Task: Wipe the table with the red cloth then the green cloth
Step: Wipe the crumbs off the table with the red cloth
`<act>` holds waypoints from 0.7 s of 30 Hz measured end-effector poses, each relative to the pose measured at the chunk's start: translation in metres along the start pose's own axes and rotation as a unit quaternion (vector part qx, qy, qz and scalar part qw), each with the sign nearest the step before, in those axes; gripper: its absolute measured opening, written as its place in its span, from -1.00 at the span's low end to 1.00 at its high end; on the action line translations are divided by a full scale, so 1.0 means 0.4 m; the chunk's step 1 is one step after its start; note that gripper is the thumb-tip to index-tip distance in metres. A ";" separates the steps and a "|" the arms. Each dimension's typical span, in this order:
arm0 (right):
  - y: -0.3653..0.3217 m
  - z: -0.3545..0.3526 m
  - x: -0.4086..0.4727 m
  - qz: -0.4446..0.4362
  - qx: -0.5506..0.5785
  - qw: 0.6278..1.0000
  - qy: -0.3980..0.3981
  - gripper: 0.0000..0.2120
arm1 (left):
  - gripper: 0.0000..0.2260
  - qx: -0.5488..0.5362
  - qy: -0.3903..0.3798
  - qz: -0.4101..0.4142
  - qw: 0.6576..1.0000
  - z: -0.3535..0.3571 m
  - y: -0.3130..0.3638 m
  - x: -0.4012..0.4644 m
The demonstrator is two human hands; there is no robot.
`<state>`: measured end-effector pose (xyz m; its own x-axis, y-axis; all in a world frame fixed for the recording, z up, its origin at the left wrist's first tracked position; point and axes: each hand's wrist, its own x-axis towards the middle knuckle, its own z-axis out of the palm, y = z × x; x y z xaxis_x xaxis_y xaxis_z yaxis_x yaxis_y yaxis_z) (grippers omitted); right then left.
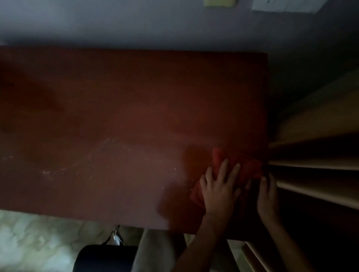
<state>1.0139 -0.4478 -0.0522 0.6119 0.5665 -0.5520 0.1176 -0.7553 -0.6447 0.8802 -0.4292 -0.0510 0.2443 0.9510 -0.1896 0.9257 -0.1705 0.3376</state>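
Plainly, the scene was dim and somewhat blurred.
Red cloth: the red cloth [240, 167] lay crumpled on the table [126, 116], at its near right corner, reaching almost to the right edge.
Left hand: the left hand [219, 190] lay flat on top of the cloth, palm down, fingers [223, 169] straight and slightly spread, pointing away from the person; it pressed the fabric against the tabletop rather than gripping it.
Right hand: the right hand [267, 196] sat at the table's right edge, just beside the cloth, fingers extended and relaxed, holding nothing that could be made out; whether its fingertips touched the cloth was too dark to tell.
Table: a reddish-brown top, long from left to right, its far edge against a pale wall [155, 25]; a thin trail of light specks [77, 165] ran across the near left part of the surface.
Shelving: pale wooden shelves [314, 165] stood just beside the table's right end, their edges running off to the right.
Floor: a light, mottled floor [38, 242] showed below the near table edge.
Dark object: a dark rounded object [104, 258] sat low by the near edge, its nature unclear.
Wall items: a pale yellowish rectangle [220, 2] and a white sheet [287, 5] were high on the wall.
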 end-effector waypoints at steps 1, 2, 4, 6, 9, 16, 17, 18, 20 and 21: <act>-0.007 0.009 -0.007 -0.014 -0.024 1.000 -0.002 -0.53 | -0.25 0.000 0.007 -0.030 1.000 -0.020 -0.060 0.002; -0.016 0.020 -0.015 -0.025 -0.048 0.999 0.002 -0.49 | -0.30 -0.003 0.016 -0.061 0.998 -0.044 -0.131 0.007; -0.024 0.039 -0.019 -0.034 -0.094 0.994 0.034 -0.46 | -0.39 -0.002 0.045 -0.126 0.991 -0.100 -0.298 0.016; -0.022 0.050 -0.020 -0.051 -0.133 0.987 0.068 -0.46 | -0.42 0.010 0.079 -0.173 0.982 -0.163 -0.471 0.023; -0.018 0.054 -0.026 -0.034 -0.161 0.982 0.093 -0.47 | -0.42 0.035 0.109 -0.221 0.969 -0.246 -0.708 0.022; -0.024 0.030 -0.035 -0.022 -0.118 0.991 0.056 -0.50 | -0.45 0.034 0.144 -0.260 0.954 -0.294 -0.818 0.025; -0.025 0.019 -0.034 -0.016 -0.092 0.995 0.041 -0.51 | -0.45 0.044 0.144 -0.232 0.961 -0.272 -0.768 0.022; -0.027 0.008 -0.032 -0.009 -0.069 0.997 0.031 -0.52 | -0.45 0.049 0.143 -0.198 0.969 -0.245 -0.704 0.016; -0.029 -0.007 -0.027 0.013 -0.036 0.999 0.016 -0.53 | -0.43 0.041 0.127 -0.145 0.980 -0.184 -0.556 0.009; -0.029 -0.011 -0.026 0.024 -0.021 0.999 0.006 -0.52 | -0.41 0.032 0.113 -0.134 0.984 -0.156 -0.477 0.012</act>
<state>1.0097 -0.4464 -0.0366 0.6276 0.5247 -0.5751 0.1203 -0.7952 -0.5942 0.6865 -0.3758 -0.0588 -0.0743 0.9959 -0.0507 0.9662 0.0845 0.2435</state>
